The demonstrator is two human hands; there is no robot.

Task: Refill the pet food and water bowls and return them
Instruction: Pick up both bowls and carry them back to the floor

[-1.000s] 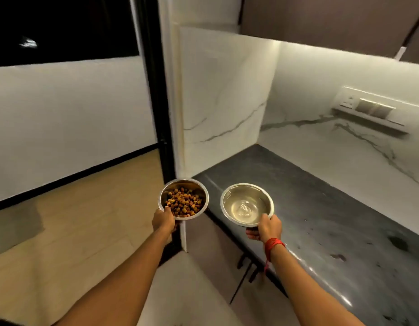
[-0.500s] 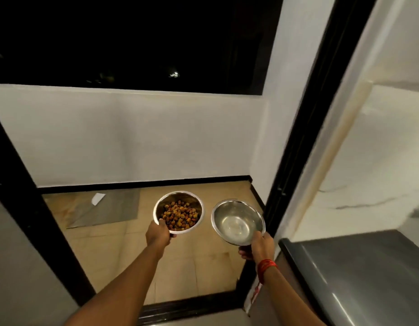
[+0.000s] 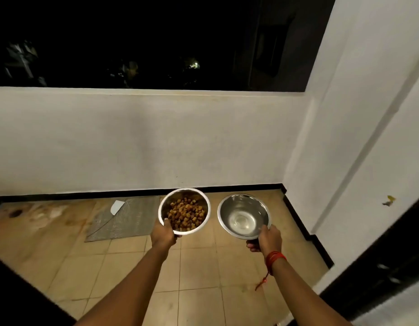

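Bowls held side by side above the tiled floor (image 3: pixel 199 274), apart. Steel food bowl (image 3: pixel 183 194), full of brown kibble (image 3: pixel 187 214): left hand (image 3: pixel 162 236) grips its near rim, thumb on the edge. Steel water bowl (image 3: pixel 241 203): right hand (image 3: pixel 267 238) grips its near rim, fingers curled underneath. Red thread (image 3: pixel 274 257) on that wrist. Grey mat (image 3: pixel 126 220) lies on the floor further left, near the white wall (image 3: pixel 144 142).

A grey striped mat (image 3: pixel 128 222) lies on the tan tiled floor (image 3: pixel 199 267), close by the black skirting (image 3: pixel 86 194), with a white scrap (image 3: pixel 116 207) on its far edge. Behind rises a low white wall (image 3: pixel 142 142) — darkness above it. Dark stains (image 3: pixel 17 212) mark the tiles at far left.
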